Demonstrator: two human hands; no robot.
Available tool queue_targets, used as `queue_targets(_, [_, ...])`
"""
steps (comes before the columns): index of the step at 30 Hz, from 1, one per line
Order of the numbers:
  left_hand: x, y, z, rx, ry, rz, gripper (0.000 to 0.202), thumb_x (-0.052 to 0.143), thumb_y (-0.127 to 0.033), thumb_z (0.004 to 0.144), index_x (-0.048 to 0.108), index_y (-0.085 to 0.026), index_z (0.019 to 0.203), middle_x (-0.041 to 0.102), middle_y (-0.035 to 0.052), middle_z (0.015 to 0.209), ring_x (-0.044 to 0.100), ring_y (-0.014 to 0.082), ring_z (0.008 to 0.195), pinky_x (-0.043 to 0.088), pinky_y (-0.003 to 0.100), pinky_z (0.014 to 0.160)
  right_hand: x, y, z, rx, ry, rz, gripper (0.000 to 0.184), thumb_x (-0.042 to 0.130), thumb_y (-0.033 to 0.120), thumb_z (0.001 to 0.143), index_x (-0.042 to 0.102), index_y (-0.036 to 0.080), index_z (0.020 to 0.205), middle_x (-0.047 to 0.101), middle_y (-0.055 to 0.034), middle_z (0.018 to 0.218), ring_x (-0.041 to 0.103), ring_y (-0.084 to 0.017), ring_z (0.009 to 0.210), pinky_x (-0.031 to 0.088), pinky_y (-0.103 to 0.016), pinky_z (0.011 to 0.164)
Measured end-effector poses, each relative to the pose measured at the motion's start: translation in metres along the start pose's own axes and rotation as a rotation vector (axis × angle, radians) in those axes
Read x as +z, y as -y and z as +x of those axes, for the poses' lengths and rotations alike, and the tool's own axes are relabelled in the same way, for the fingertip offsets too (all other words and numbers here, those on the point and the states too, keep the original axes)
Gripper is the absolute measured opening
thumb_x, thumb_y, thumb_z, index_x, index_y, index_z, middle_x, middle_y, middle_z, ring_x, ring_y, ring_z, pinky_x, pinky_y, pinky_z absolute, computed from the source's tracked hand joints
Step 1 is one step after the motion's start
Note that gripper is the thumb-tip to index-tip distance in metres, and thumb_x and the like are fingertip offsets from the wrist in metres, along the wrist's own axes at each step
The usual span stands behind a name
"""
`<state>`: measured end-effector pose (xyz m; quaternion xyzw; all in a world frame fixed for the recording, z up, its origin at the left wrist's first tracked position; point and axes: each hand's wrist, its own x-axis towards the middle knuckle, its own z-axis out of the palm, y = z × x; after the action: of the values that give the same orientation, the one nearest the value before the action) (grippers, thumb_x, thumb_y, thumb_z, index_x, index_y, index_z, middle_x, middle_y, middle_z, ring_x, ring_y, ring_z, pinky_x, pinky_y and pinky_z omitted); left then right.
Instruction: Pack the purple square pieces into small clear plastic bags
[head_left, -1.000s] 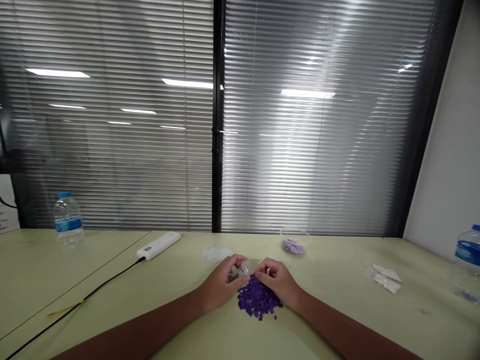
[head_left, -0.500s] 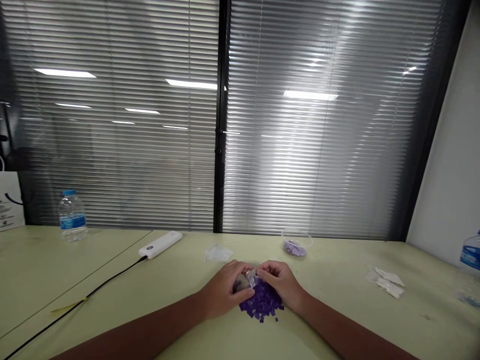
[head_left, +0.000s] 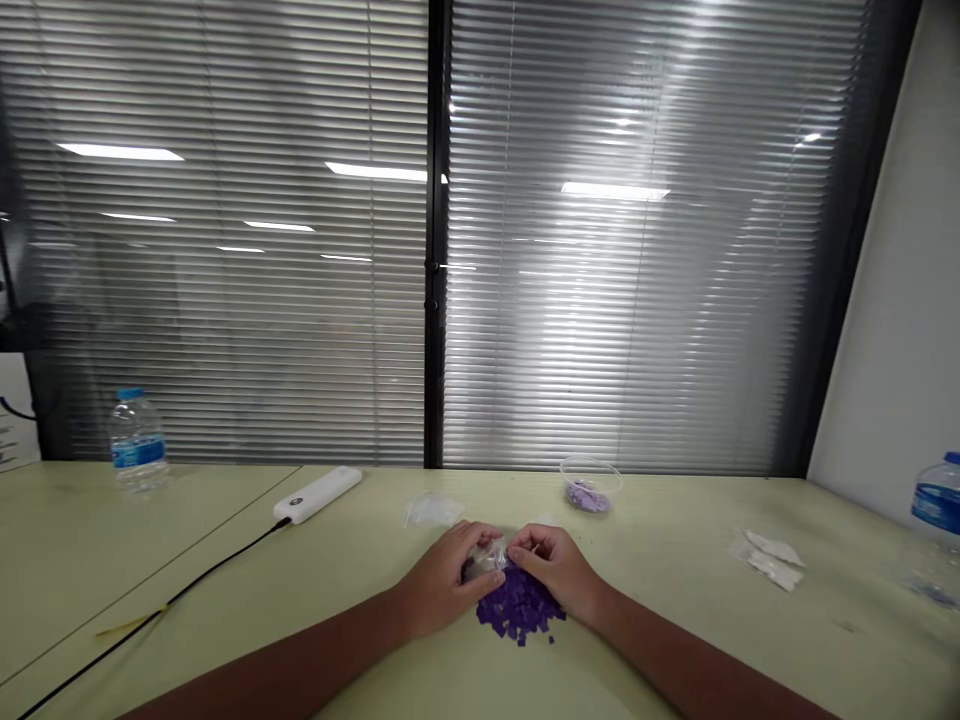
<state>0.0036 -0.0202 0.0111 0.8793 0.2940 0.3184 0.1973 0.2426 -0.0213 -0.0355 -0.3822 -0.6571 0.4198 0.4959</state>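
Note:
A heap of small dark purple pieces [head_left: 517, 608] lies on the pale green table [head_left: 675, 620] just in front of me. My left hand [head_left: 448, 575] is curled around a small clear plastic bag [head_left: 487, 557] at the heap's far left edge. My right hand [head_left: 556, 570] pinches the same bag's right side, its fingers closed over the top of the heap. Both hands meet above the pieces.
A clear cup with pale purple pieces [head_left: 589, 484] stands behind the hands. An empty clear bag [head_left: 431, 511], a white power bank [head_left: 316, 494] with a black cable [head_left: 187, 590], small white bags [head_left: 766, 558] and two water bottles [head_left: 135, 441] [head_left: 931, 520] sit around.
My hands have drawn closer together on the small clear bag over the heap; a second ago they were slightly apart. The view shifted a little.

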Motion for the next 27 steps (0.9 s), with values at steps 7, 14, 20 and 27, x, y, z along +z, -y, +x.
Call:
queue_targets(7, [0.001,0.003,0.0,-0.005,-0.002,-0.01,0.044,0.069,-0.042,0.097,0.063,-0.023,0.136,0.071,0.0097,0.126,0.066,0.031,0.117,0.054,0.04,0.102,0.001,0.003,-0.001,0.007,-0.015,-0.018,0.044,0.077,0.06,0.086,0.073,0.016,0.084,0.057,0.0032,0.069,0.044,-0.011,0.062,0.033,-0.024,0.058])
queue_targets(14, [0.001,0.005,-0.001,0.011,-0.021,-0.026,0.04,0.068,-0.041,0.098,0.063,-0.025,0.134,0.07,0.0089,0.128,0.066,0.0311,0.118,0.053,0.041,0.104,0.003,0.012,-0.005,-0.032,-0.036,-0.148,0.04,0.073,0.057,0.088,0.072,0.018,0.083,0.059,0.0016,0.071,0.045,-0.013,0.063,0.035,-0.024,0.058])
queue_targets(20, [0.004,0.006,-0.002,-0.017,-0.019,-0.03,0.044,0.069,-0.037,0.097,0.061,-0.025,0.138,0.069,0.0088,0.132,0.064,0.0307,0.121,0.053,0.04,0.105,0.004,0.014,-0.007,-0.035,-0.032,-0.224,0.031,0.068,0.048,0.092,0.071,0.018,0.084,0.059,0.0006,0.073,0.047,-0.014,0.065,0.037,-0.025,0.06])
queue_targets(27, [0.003,0.001,-0.003,-0.029,-0.013,-0.031,0.046,0.07,-0.035,0.097,0.058,-0.025,0.14,0.068,0.0094,0.132,0.063,0.03,0.122,0.052,0.041,0.105,0.002,0.013,-0.007,-0.039,-0.024,-0.234,0.029,0.07,0.046,0.09,0.072,0.018,0.083,0.061,0.0003,0.073,0.048,-0.014,0.065,0.039,-0.025,0.06])
